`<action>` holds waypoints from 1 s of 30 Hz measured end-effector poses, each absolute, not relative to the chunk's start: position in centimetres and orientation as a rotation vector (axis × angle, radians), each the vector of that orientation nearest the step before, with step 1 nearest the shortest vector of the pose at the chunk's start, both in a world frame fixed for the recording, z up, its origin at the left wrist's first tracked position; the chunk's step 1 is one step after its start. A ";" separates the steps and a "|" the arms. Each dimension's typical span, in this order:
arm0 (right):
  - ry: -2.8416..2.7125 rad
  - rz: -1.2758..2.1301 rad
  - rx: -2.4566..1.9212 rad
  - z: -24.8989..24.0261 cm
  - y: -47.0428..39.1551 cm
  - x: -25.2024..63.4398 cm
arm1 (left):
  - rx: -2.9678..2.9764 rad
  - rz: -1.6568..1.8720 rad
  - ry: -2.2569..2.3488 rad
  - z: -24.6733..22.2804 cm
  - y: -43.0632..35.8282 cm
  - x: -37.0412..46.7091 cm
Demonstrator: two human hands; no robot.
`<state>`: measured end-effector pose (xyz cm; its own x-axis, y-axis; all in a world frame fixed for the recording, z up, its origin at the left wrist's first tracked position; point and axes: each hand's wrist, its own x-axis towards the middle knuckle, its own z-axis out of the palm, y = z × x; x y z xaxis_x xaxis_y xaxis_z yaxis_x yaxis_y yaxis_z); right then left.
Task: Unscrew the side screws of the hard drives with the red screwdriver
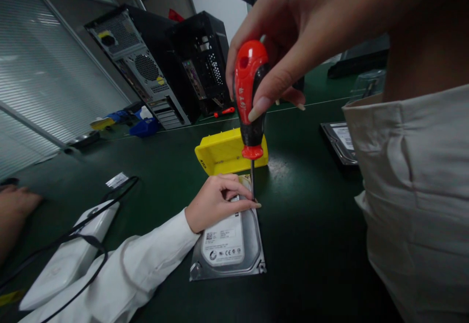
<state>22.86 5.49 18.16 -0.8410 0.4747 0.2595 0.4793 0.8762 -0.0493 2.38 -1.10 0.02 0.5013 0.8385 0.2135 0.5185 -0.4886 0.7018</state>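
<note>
My right hand (289,64) grips a red and black screwdriver (251,103) by its handle, its shaft pointing straight down. The tip meets the right edge of a silver hard drive (251,245), which lies label up on the dark green table. My left hand (223,201) reaches over the far part of the drive, thumb and forefinger pinched together beside the screwdriver tip. Whatever sits between those fingertips is too small to make out. Just beyond the drive stands a yellow plastic bin (220,152), tilted with its open side facing me.
Two black computer cases (146,69) stand at the back. A small red tool (224,112) lies before them. Another hard drive (340,139) is at the right. On the left are a white box-shaped device (69,259), a black cable (106,205) and another person's hand (18,203).
</note>
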 end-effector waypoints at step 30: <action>-2.848 0.146 -0.701 18.2 4.8 21.9 | 2.584 0.293 1.114 1.7 -1.4 2.8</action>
